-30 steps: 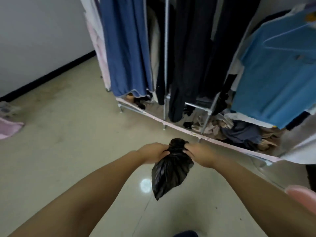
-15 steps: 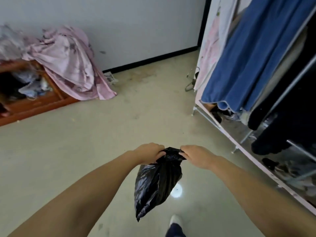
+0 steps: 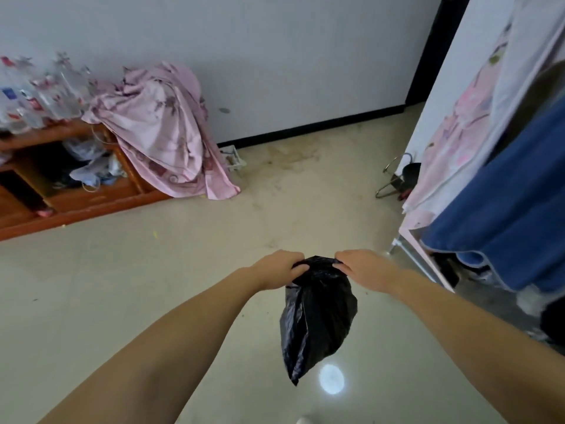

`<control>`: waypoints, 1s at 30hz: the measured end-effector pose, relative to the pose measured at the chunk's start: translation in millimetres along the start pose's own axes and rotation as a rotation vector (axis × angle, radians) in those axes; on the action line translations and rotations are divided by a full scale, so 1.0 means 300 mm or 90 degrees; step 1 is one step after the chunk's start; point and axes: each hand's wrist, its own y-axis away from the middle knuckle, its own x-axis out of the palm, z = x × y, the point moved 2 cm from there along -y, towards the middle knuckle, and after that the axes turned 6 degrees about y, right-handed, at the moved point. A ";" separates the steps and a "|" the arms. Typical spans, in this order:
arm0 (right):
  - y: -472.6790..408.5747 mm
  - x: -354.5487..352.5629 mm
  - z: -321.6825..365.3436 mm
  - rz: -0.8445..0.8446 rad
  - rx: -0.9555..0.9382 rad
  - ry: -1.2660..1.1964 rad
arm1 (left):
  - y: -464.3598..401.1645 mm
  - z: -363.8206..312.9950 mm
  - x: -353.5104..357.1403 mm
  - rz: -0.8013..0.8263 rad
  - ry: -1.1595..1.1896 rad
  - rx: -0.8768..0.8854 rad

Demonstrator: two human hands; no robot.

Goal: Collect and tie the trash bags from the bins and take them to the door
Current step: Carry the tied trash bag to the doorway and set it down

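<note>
A small black trash bag (image 3: 318,319) hangs in mid-air over the floor, in the lower middle of the head view. My left hand (image 3: 279,269) grips the left side of the bag's gathered top. My right hand (image 3: 362,269) grips the right side of that top. The two hands are close together, with the bunched neck of the bag between them. The bag's pointed bottom dangles free above a bright light reflection on the tiles.
A low wooden shelf unit (image 3: 76,206) with clutter and plastic bottles stands at the left wall, a pink sheet (image 3: 165,133) draped over its end. A clothes rack (image 3: 507,191) with a blue garment fills the right side. Beige floor (image 3: 275,209) lies between them.
The view has swung left, from the clothes rack to the wall and wooden shelf. Both hands have kept hold of the bag's top, and the bag still hangs between them.
</note>
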 end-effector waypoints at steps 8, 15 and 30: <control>-0.551 -0.153 -0.261 -0.002 0.004 0.023 | -0.484 0.235 -0.335 -0.010 -0.017 0.024; -1.072 -0.264 -0.479 -0.018 0.056 -0.012 | -0.965 0.499 -0.667 0.011 -0.045 0.060; -1.816 -0.556 -1.216 -0.034 0.157 -0.021 | -2.056 0.607 -1.168 0.079 -0.079 0.140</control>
